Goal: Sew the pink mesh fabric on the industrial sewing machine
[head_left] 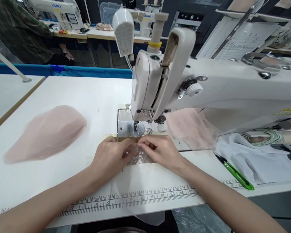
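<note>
Closest to me, a printed ruler scale [135, 199] runs along the front edge of the white table [99, 94], and the person's forearms reach in over it. A little beyond, the left hand [111, 154] and right hand [162, 150] meet, thumbs and fingers pinched on a bit of sheer fabric [133, 148], just in front of the sewing machine's metal plate [126, 128]. Off to the right lie a green-handled tool [236, 173] and a rumpled white cloth [254, 161]. A pale pink piece [48, 134] lies flat on the left, well apart from the hands; another pink cloth [191, 127] sits under the arm of the sewing machine [232, 84]. Past the table's far edge there's a blue cloth band [94, 72], then someone in a plaid garment [16, 35], beside a second machine [60, 14] marked JUKI.
</note>
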Available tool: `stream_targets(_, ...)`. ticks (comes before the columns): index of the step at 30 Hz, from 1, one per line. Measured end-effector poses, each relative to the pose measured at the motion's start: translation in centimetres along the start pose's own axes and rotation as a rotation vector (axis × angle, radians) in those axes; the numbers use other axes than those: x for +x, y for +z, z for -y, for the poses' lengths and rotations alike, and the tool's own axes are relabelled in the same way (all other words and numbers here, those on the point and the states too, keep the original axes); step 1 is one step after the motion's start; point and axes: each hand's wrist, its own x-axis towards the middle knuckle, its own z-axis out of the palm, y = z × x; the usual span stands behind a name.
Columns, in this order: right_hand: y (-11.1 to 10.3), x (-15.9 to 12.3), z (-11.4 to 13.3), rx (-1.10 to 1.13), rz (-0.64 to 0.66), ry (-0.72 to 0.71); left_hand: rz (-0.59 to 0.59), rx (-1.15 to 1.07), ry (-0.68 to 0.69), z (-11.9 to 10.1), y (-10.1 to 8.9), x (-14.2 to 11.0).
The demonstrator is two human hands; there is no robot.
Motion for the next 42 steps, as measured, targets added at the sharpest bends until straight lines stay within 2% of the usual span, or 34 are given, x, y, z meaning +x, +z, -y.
stream_targets(3, 0.3, 0.4, -0.6, -0.084, -0.011, 0.070, 0.002, 0.078, -0.005, 0.2, 0.0, 0.1)
stream_targets(8, 0.6, 0.9, -1.0, -0.117, -0.039, 0.154, -0.166, 0.294, 0.260, 0.1, 0.0, -0.2)
stream_targets(12, 0.7, 1.0, -1.3, -0.099, -0.028, 0.170, -0.171, 0.385, 0.376, -0.3, 0.0, -0.5)
stream_targets(18, 0.5, 0.9, -1.6, -0.143, -0.021, 0.152, -0.122, 0.363, 0.363, -0.5, 0.2, -0.4)
stream_targets(26, 0.3, 1.1, -1.7, -0.275, -0.096, 0.142, -0.094, 0.343, 0.333, -0.5, 0.2, -0.1)
stream_targets(32, -0.1, 0.4, -1.8, -0.420, -0.193, -0.041, -0.113, 0.378, 0.323, 0.0, 0.4, 0.3)
stream_targets(36, -0.1, -0.3, -1.2, -0.575, -0.177, -0.181, -0.109, 0.385, 0.318, 0.3, 0.6, 0.6)
stream_targets(42, 0.1, -0.3, -0.9, -0.764, -0.168, -0.215, -0.104, 0.405, 0.290, 0.2, 0.6, 0.6)
